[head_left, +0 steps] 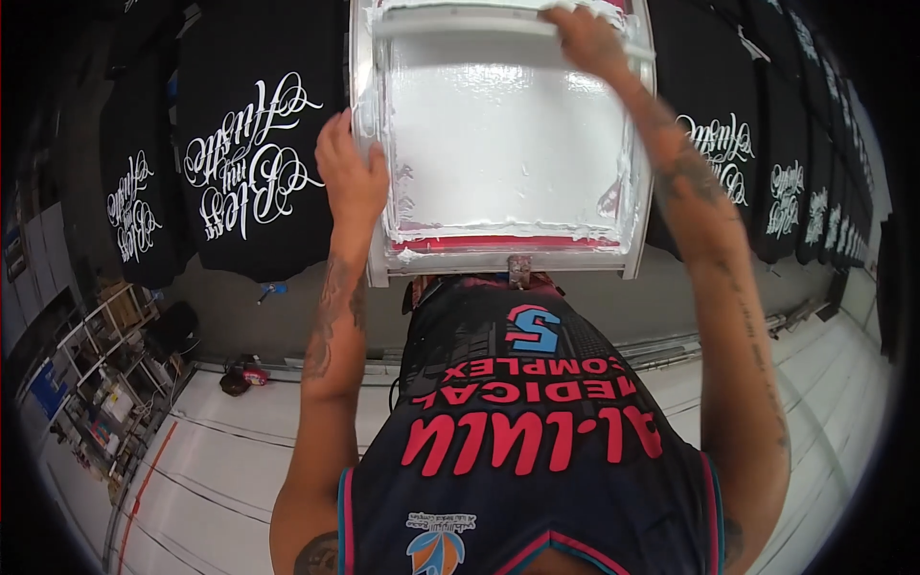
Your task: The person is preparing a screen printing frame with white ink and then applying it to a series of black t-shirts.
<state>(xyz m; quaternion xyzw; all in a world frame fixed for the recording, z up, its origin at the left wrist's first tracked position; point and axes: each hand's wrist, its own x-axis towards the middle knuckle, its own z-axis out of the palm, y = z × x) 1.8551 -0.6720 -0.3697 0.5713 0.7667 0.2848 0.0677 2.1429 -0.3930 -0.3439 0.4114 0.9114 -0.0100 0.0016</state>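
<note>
A screen-printing frame (pixel 635 225) sits on the long grey surface (pixel 230 307), its near end close to the surface's near edge, straight in front of the person. The white squeegee (pixel 460 21) spans the frame crosswise at its far end, reaching from the left rail to the right one. The right hand (pixel 586 43) is clamped on the squeegee toward its right end, the forearm passing over the frame's right edge. The left hand (pixel 353 172) rests on the frame's left edge, thumb inward; I cannot tell whether its fingers grip the rail. The two hands are well apart.

White ink (pixel 508 134) coats the mesh, shiny toward the far edge and heaped in ragged ridges along the sides and near edge, where a red strip (pixel 508 242) shows. A metal bracket (pixel 519 271) stands at the middle of the frame's near edge. Black shirts (pixel 259 57) with white script lettering line the surface to the left and right of the frame. A cluttered metal rack (pixel 96 374) stands on the pale floor (pixel 220 460) at left.
</note>
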